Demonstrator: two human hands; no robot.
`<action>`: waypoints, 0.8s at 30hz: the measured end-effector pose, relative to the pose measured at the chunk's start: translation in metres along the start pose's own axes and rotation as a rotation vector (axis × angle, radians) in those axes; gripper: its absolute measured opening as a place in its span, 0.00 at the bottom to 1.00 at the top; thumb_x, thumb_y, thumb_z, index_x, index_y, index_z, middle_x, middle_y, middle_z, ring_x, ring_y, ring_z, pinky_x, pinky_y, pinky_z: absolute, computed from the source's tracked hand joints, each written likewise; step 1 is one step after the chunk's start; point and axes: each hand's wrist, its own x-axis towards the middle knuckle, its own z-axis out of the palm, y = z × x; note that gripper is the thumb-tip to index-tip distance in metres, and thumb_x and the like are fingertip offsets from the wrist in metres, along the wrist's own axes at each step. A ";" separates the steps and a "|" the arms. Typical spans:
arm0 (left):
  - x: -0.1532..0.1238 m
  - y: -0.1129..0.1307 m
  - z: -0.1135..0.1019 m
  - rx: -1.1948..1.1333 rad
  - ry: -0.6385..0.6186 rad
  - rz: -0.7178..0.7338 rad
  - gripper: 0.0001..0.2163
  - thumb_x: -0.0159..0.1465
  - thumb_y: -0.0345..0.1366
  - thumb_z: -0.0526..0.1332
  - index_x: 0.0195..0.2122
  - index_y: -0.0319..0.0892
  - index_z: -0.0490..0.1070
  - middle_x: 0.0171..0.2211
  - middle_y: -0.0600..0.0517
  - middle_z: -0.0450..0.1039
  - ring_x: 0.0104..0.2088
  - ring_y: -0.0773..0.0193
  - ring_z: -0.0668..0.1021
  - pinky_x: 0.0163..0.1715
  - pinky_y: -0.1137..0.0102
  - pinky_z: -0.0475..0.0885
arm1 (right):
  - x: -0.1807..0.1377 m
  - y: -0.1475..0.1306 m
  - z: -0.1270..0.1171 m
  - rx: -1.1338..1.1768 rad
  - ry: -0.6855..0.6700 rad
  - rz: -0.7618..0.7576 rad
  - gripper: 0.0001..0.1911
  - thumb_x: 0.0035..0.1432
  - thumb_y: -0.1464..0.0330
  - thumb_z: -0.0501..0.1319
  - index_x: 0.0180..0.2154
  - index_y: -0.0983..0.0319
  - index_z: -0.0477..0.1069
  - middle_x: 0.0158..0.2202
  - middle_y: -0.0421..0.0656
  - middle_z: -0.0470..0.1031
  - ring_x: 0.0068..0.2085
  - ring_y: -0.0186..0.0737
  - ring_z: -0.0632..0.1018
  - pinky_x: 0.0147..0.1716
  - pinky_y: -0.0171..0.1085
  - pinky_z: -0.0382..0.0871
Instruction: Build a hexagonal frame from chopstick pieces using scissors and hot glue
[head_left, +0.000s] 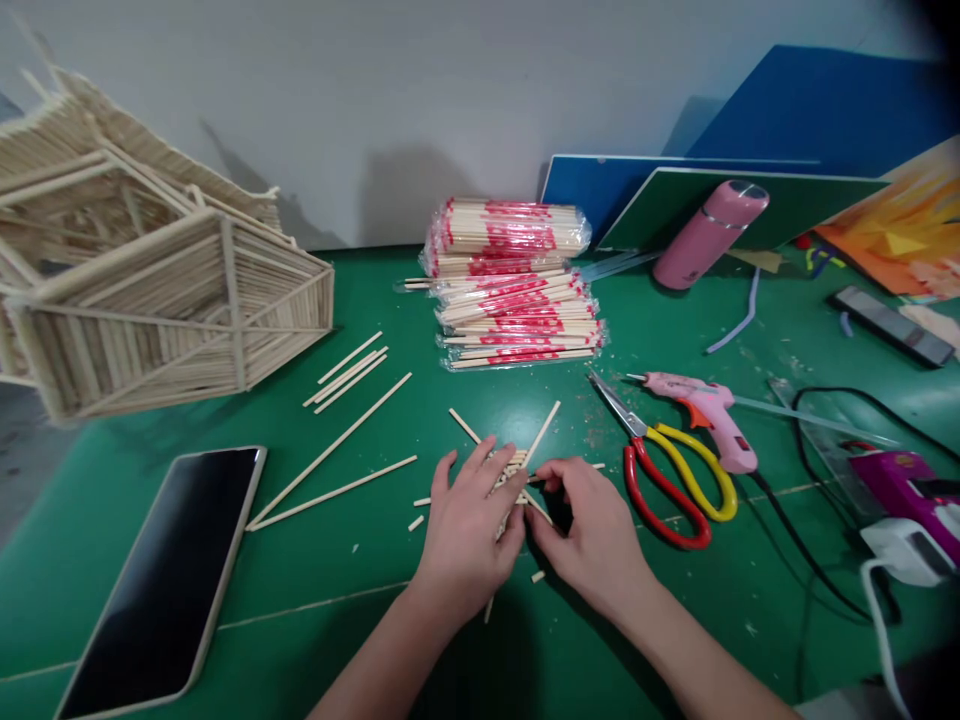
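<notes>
While the left fingers [495, 470] spread over the crossed sticks [517, 460], the right fingers [568, 474] touch their right side, grip unclear.

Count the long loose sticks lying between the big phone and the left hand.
2. The upper stick slants up and away; the lower stick points toward the left hand. Their near ends meet in a V beside the phone. None seems hidden there.

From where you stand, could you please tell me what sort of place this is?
Probably a craft workspace: a glue gun, scissors and packaged wooden sticks lie on the green table.
</notes>
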 end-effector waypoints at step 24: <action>0.002 -0.004 0.003 0.033 0.021 0.055 0.12 0.56 0.31 0.52 0.39 0.46 0.71 0.49 0.48 0.68 0.51 0.53 0.66 0.47 0.50 0.56 | 0.002 -0.002 0.000 -0.003 0.013 0.061 0.08 0.47 0.68 0.57 0.33 0.61 0.64 0.28 0.40 0.69 0.29 0.37 0.69 0.28 0.34 0.58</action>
